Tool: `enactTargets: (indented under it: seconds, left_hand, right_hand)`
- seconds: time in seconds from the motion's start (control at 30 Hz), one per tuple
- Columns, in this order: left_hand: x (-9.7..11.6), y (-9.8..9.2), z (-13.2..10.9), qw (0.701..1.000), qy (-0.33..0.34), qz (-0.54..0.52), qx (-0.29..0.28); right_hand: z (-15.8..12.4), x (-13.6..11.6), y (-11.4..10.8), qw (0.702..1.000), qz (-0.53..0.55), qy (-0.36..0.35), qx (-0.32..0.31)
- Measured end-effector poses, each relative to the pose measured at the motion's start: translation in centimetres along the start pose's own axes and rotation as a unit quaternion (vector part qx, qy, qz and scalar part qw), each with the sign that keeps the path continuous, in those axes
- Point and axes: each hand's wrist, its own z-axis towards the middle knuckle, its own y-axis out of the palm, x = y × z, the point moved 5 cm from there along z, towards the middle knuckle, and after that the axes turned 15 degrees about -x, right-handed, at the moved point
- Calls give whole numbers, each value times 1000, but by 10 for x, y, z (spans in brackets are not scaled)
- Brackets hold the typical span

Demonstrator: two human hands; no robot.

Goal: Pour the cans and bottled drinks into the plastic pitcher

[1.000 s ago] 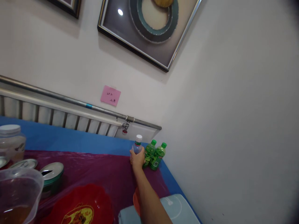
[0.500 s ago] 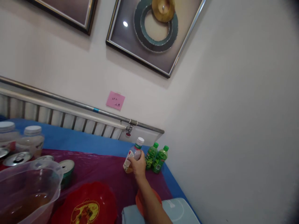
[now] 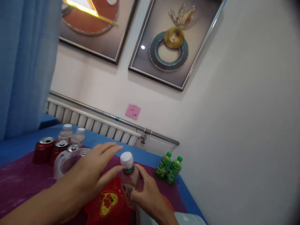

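My right hand (image 3: 148, 195) is wrapped round a clear plastic bottle (image 3: 128, 190) with a white cap and a green neck band, held upright in front of me. From the left, my left hand (image 3: 97, 167) reaches toward the cap, fingers stretched out and thumb apart; its thumb tip is close to the bottle's neck, and I cannot tell if it touches. Below and behind the bottle lies a red dish (image 3: 93, 209) with a yellow printed pattern. A translucent plastic container (image 3: 62, 164) is partly hidden behind my left hand.
Two green bottles (image 3: 173, 172) stand at the right near the wall. Several red cans (image 3: 44, 150) and two white-capped bottles (image 3: 65, 132) are at the left. A radiator (image 3: 93, 126) runs behind the blue table. A blue curtain (image 3: 25, 62) hangs at far left.
My right hand has brought the bottle off the table, nearer to me. My left hand has come into view beside its cap. The view has shifted left.
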Motion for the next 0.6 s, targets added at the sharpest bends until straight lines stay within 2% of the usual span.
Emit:
enactTargets:
  seconds: [0.1,0.13,0.2,0.23,0.3,0.4,0.53,0.6]
  left_hand:
    - [17,0,22,986,-8,-66,-155]
    - [21,-1,26,978,-1,-77,-192]
    - [26,-5,27,970,14,-87,-228]
    - [26,-7,26,969,13,-89,-228]
    - [19,-12,23,974,-4,-99,-205]
    - [-2,-23,19,977,-68,-158,-127]
    - [-40,-49,3,953,-156,-258,21]
    - [-57,-61,-13,938,-182,-285,70]
  right_hand:
    - [-9,-8,5,999,-24,-5,-24]
    - [-10,-8,6,999,-30,-7,-31]
    - [-11,-8,8,998,-43,-8,-42]
    - [-10,-8,9,998,-53,-7,-46]
    - [-7,-11,9,996,-82,0,-44]
    - [4,-21,6,988,-153,5,-28]
    - [24,-35,3,965,-261,8,-16]
    - [34,-38,4,947,-321,10,-4]
